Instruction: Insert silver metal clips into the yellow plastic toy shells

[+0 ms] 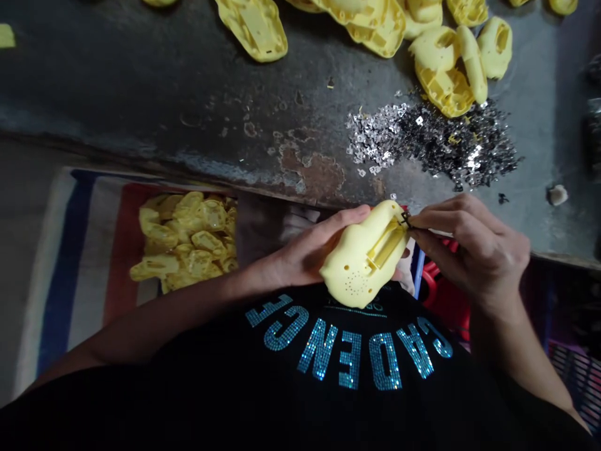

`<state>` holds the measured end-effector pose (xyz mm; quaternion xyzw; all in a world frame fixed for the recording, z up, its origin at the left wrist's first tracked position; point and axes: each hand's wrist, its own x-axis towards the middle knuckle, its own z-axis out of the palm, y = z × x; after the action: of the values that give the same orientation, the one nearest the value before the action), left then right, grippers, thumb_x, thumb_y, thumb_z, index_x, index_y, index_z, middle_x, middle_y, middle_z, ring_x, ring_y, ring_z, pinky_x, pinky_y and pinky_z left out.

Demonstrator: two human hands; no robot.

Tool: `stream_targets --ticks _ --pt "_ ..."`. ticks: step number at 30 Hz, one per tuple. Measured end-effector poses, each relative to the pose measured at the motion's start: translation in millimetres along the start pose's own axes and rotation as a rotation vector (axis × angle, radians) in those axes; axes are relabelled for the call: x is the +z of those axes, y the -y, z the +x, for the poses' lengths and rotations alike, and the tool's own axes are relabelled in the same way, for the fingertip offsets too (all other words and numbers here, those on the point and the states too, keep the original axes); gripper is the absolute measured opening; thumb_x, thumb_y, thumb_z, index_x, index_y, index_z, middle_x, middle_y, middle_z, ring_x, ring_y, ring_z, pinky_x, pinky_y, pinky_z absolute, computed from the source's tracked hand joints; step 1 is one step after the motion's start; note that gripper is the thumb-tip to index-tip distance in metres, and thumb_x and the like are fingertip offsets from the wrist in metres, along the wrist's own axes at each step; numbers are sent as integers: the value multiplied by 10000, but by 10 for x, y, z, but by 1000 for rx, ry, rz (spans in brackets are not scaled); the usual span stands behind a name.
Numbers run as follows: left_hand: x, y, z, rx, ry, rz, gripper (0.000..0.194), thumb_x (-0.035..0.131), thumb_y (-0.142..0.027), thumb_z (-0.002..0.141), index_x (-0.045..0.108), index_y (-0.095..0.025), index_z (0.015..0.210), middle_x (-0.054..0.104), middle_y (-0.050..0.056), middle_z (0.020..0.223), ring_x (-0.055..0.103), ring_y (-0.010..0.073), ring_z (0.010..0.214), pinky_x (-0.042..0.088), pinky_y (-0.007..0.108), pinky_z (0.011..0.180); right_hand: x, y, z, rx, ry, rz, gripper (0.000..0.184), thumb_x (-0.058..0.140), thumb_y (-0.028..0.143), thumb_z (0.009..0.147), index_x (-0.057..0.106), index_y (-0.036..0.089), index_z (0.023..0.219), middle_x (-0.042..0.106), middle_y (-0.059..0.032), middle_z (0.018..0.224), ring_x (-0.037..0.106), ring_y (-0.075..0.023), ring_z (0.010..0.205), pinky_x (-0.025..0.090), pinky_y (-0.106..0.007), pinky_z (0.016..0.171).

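Note:
My left hand [310,250] is wrapped round a pale yellow plastic shell [364,257], held just below the worktable's front edge. The shell shows a slot and a patch of small holes. My right hand [474,247] pinches a tiny dark metal clip [404,219] between thumb and fingertips and presses it against the shell's top end.
A pile of small shiny metal clips [436,144] lies on the dark worn worktable [188,94]. Several yellow shells [451,56] are scattered along the table's far side. A striped sack with more yellow parts [188,241] sits at lower left. Something red [441,294] is below my right hand.

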<state>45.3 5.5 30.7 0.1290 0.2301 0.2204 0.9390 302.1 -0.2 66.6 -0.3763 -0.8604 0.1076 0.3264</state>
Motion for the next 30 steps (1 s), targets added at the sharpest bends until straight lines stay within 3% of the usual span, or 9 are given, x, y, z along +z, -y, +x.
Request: stream_targets --ticks 4,11,17,24,27,30 --pt "14 6 11 21 28 33 753 801 -615 1029 672 -201 1645 907 47 1026 897 297 937 695 370 892 -2 57 -3 -50 25 -91 335 824 81 1060 754 269 1329 869 -60 1135 801 -223 919 662 -385 820" --pt "82 31 -27 62 -67 58 584 807 -627 1019 797 -232 1449 905 39 1026 882 292 965 691 386 976 -23 124 -24 -89 65 -194 356 814 70 1069 728 246 1366 874 -76 1156 791 -223 910 663 -390 821" --pt "16 31 14 16 -41 11 713 754 -629 1058 675 -219 1636 907 75 1122 884 302 966 687 396 901 4 170 -49 -41 30 -199 354 823 27 1042 771 228 1328 892 -76 1129 810 -228 893 675 -380 823" --pt "-12 25 19 77 10 36 685 841 -616 1000 717 -207 1536 901 79 1126 867 287 956 673 353 874 102 235 -101 -44 -41 -280 347 842 5 1011 777 196 1293 909 -99 1114 811 -236 889 671 -375 800" --pt "2 28 3 88 9 30 728 811 -646 1023 692 -209 1593 899 91 1161 850 280 974 669 360 921 118 260 -99 -31 -71 -269 369 839 7 1016 781 226 1308 910 -74 1122 813 -218 882 670 -363 808" --pt "20 44 -11 122 -25 41 744 806 -629 1035 666 -213 1636 887 102 1228 841 293 1057 675 405 1011 76 240 -46 94 -84 -146 331 846 48 1032 801 264 1279 900 -48 1126 825 -199 897 676 -345 818"
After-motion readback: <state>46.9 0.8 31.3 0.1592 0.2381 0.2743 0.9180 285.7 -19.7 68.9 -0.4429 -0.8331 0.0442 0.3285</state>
